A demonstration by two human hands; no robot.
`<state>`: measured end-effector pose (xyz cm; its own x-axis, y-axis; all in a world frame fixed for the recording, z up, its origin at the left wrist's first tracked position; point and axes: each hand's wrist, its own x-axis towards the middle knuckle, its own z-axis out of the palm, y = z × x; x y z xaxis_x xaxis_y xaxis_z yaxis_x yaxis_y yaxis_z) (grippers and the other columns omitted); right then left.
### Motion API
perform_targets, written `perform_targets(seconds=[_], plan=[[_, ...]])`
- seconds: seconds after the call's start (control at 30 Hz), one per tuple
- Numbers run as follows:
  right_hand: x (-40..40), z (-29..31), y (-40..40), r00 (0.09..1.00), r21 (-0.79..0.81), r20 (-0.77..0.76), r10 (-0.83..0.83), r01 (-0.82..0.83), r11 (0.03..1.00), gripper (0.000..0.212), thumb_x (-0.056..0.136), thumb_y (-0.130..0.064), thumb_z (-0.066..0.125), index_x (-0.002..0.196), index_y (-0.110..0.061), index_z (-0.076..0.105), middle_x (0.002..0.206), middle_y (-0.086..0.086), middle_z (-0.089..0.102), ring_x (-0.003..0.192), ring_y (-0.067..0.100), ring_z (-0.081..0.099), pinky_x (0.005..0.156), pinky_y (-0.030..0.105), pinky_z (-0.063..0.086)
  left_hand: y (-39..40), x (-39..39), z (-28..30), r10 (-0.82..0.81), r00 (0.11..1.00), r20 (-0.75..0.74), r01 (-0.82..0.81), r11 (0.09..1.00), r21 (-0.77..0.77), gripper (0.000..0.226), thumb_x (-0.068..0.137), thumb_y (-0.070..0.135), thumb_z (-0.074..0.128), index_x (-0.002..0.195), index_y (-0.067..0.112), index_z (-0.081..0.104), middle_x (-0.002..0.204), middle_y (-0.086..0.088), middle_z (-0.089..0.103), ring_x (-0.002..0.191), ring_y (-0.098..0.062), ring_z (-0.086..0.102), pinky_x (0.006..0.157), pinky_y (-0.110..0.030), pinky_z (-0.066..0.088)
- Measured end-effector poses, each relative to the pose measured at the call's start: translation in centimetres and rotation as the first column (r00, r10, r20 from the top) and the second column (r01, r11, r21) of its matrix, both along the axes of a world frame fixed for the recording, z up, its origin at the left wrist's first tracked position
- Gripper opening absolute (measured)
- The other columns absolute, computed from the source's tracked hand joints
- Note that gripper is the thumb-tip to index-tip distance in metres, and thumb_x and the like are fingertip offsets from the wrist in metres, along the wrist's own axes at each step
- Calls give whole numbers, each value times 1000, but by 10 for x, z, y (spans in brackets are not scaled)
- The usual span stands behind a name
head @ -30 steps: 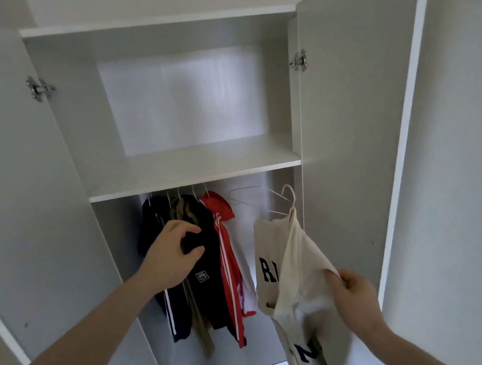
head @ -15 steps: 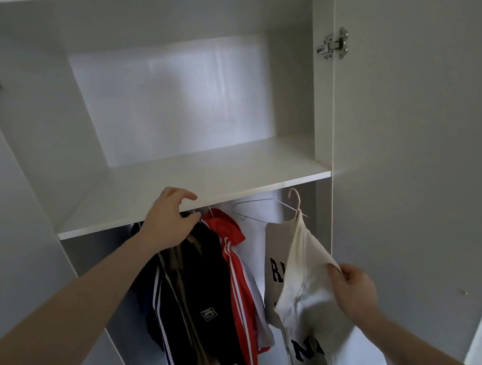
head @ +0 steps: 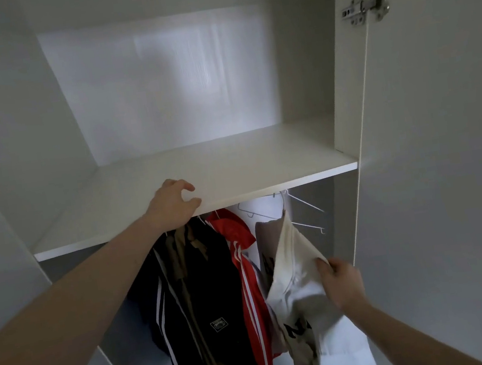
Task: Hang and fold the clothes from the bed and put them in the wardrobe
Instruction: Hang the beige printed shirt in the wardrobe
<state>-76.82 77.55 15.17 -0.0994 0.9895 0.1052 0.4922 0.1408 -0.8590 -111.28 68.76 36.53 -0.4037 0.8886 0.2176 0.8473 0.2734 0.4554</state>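
Below the wardrobe shelf (head: 261, 160), the cream lettered shirt (head: 293, 268) hangs on a hanger; the right hand (head: 344, 282) pinches its fabric. The left hand (head: 171, 206), fingers loosely curled, holds nothing at the shelf's front edge.

The shelf (head: 231, 165) spans the wardrobe; jackets (head: 198, 282) hang below it at left. Right of them hangs a shirt (head: 293, 268), with bare hangers (head: 307, 213) just behind, the door hinge (head: 366, 5) above right.

metal door hinge (head: 367, 3) at upper right, bare wire hangers (head: 307, 213) under the shelf
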Motion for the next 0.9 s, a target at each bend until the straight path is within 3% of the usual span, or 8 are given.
perform_targets(seconds=[0.27,0.4,0.53,0.73,0.9], plan=[[-50,-2,51,999,-16,26,44,-43,999,44,101,-35,57,72,-3,67,58,12,64,55,24,62,52,28,40,29,-20,-10,53,999,-3,-53,995,-89,49,99,51,50,140,23,56,154,-6,42,139,-27,41,117,-45,33],[-78,3,72,994,10,73,83,-83,996,42,103,-35,56,71,-10,65,57,0,61,57,16,59,52,26,39,42,-24,-12,57,998,-6,-58,995,-83,52,104,50,43,147,23,52,157,-1,43,143,-22,40,119,-38,29],[-109,7,88,993,18,68,94,-95,995,43,103,-32,55,73,-2,61,65,11,62,61,26,53,62,35,36,48,-27,-14,44,999,-29,-47,993,-110,55,105,49,43,154,24,44,163,4,38,147,-19,35,118,-32,25],[-149,9,102,993,24,51,103,-105,994,47,101,-27,54,61,-11,38,54,6,44,55,25,44,53,31,34,49,-31,-18,56,998,-32,-59,993,-101,54,105,49,42,155,28,43,165,6,34,150,-18,31,118,-29,21],[-177,12,109,989,-15,57,139,-139,990,44,103,-30,51,66,-9,43,61,9,51,58,25,46,56,33,36,50,-35,-24,57,997,-48,-61,995,-80,54,104,51,43,153,29,45,163,5,38,148,-18,35,117,-30,23]])
